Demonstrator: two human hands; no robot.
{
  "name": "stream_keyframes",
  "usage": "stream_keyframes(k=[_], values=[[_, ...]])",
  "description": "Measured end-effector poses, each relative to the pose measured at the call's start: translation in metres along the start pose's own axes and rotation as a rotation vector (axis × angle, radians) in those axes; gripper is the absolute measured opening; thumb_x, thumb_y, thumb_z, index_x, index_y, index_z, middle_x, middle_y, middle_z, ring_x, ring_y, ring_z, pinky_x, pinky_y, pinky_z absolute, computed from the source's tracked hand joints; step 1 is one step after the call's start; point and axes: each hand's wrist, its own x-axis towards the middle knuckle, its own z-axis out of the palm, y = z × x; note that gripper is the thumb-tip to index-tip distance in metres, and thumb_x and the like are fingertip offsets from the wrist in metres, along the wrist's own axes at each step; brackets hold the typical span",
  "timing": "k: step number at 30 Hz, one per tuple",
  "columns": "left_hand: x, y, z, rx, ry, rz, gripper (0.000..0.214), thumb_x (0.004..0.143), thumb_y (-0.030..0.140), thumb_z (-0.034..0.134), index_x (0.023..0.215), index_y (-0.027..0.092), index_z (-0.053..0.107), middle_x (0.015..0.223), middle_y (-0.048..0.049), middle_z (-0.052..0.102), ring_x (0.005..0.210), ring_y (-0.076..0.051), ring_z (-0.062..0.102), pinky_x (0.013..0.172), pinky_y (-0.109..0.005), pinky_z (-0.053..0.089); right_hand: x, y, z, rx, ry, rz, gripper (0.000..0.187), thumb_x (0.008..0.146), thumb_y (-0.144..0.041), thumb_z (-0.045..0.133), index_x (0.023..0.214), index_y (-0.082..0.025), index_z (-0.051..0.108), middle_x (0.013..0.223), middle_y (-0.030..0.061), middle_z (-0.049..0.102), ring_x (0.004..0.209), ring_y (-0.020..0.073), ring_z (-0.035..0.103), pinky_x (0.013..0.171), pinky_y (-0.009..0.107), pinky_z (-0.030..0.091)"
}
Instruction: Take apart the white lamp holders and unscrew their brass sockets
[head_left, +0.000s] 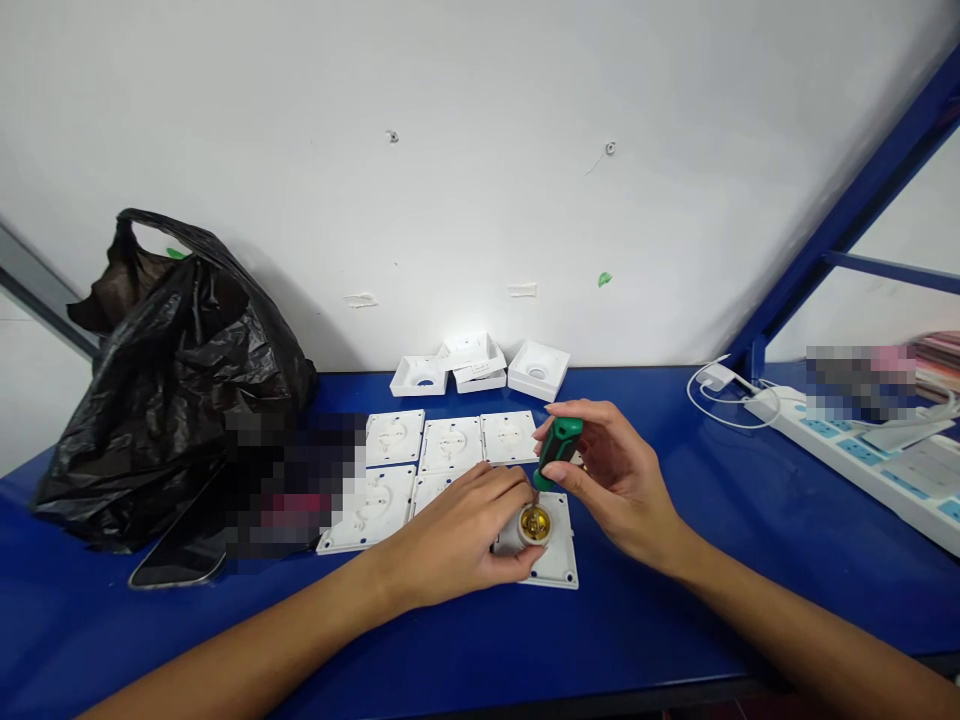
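Observation:
My right hand [615, 475] grips a screwdriver [559, 450] with a green and black handle, tilted with its shaft down. The shaft's lower end reaches into a round lamp socket [535, 523] with a brass-coloured inside; the exact tip contact is too small to tell. Around the socket's side curl the fingers and thumb of my left hand [480, 525]. Under the socket lies a square white plate [556, 568] with holes at its corners. Several similar white plates [394, 437] lie in rows behind and left of my hands, one partly hidden by my left hand.
Several white square covers [538, 368] with round openings are heaped by the wall. At left stand a black plastic bag [187, 370] and a phone [180, 550]. A white power strip [862, 450] with cables runs along the right, near a blue metal frame [847, 220].

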Motion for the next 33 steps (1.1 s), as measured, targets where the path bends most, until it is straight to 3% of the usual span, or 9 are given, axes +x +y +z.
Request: stream_keyframes(k=[3,7,9,15,19,23,27,30,33], values=[[0.001,0.0,-0.001,-0.017,-0.002,-0.01,0.022,0.093,0.026,0.076,0.109,0.02,0.062,0.108,-0.0061,0.07,0.101,-0.027,0.067,0.097,-0.042,0.055,0.001,-0.001,-0.002,-0.022,-0.004,-0.012,0.047,0.092,-0.021,0.082,0.134,-0.037,0.068,0.123,0.0041,0.07,0.107,0.0219,0.07,0.096,0.04,0.06],[0.002,-0.001,-0.001,-0.073,-0.005,0.003,0.031,0.093,0.024,0.075,0.12,0.021,0.06,0.121,-0.0088,0.07,0.115,-0.03,0.067,0.104,-0.045,0.053,0.001,-0.015,-0.004,0.041,-0.305,0.082,0.051,0.107,-0.025,0.061,0.154,-0.042,0.051,0.135,0.0054,0.069,0.125,0.0236,0.067,0.109,0.047,0.054],[0.002,-0.002,-0.001,-0.097,0.007,0.012,0.035,0.092,0.022,0.075,0.123,0.021,0.059,0.125,-0.0089,0.069,0.118,-0.03,0.066,0.105,-0.044,0.053,-0.001,-0.02,-0.004,0.005,-0.356,0.074,0.052,0.109,-0.026,0.057,0.157,-0.044,0.047,0.138,0.0051,0.066,0.128,0.0237,0.064,0.112,0.048,0.052],[-0.001,0.001,-0.001,-0.053,0.013,-0.025,0.026,0.092,0.025,0.075,0.114,0.022,0.061,0.111,-0.006,0.07,0.102,-0.026,0.068,0.096,-0.041,0.057,-0.005,-0.009,0.001,-0.186,-0.181,-0.109,0.059,0.104,-0.019,0.064,0.155,-0.043,0.048,0.128,0.0038,0.064,0.112,0.0219,0.062,0.101,0.041,0.056],[0.0,0.001,-0.001,-0.067,0.007,-0.025,0.027,0.093,0.026,0.074,0.115,0.022,0.06,0.115,-0.0066,0.07,0.106,-0.027,0.068,0.097,-0.042,0.056,-0.002,-0.006,-0.001,-0.097,-0.246,-0.06,0.054,0.105,-0.02,0.064,0.152,-0.042,0.05,0.137,0.0044,0.062,0.123,0.0231,0.061,0.109,0.045,0.052],[0.001,0.0,-0.001,-0.092,0.002,-0.005,0.023,0.094,0.023,0.072,0.115,0.023,0.061,0.116,-0.0058,0.07,0.11,-0.027,0.068,0.101,-0.042,0.054,0.001,-0.009,-0.003,-0.017,-0.204,-0.158,0.05,0.097,-0.018,0.075,0.14,-0.042,0.061,0.122,0.0016,0.063,0.114,0.0206,0.061,0.102,0.039,0.054],[0.001,-0.001,-0.001,-0.104,-0.003,0.0,0.025,0.095,0.025,0.071,0.118,0.022,0.061,0.12,-0.0072,0.07,0.114,-0.029,0.067,0.104,-0.044,0.053,0.002,-0.015,-0.002,0.058,-0.317,-0.041,0.042,0.106,-0.02,0.063,0.143,-0.04,0.061,0.132,0.0032,0.063,0.125,0.0207,0.059,0.111,0.042,0.049],[0.001,0.0,-0.002,-0.105,-0.007,-0.009,0.023,0.096,0.025,0.069,0.117,0.023,0.061,0.118,-0.0064,0.07,0.111,-0.027,0.068,0.101,-0.043,0.055,0.002,-0.016,-0.002,0.074,-0.249,-0.074,0.043,0.101,-0.022,0.073,0.138,-0.04,0.064,0.125,0.0012,0.062,0.116,0.0183,0.06,0.105,0.036,0.051],[0.001,0.0,-0.002,-0.09,-0.004,-0.005,0.028,0.095,0.025,0.072,0.12,0.021,0.06,0.123,-0.0086,0.069,0.111,-0.028,0.068,0.101,-0.043,0.055,0.002,-0.015,-0.001,0.062,-0.231,-0.044,0.039,0.107,-0.018,0.062,0.139,-0.04,0.064,0.124,0.0012,0.064,0.115,0.0166,0.06,0.101,0.034,0.051]])
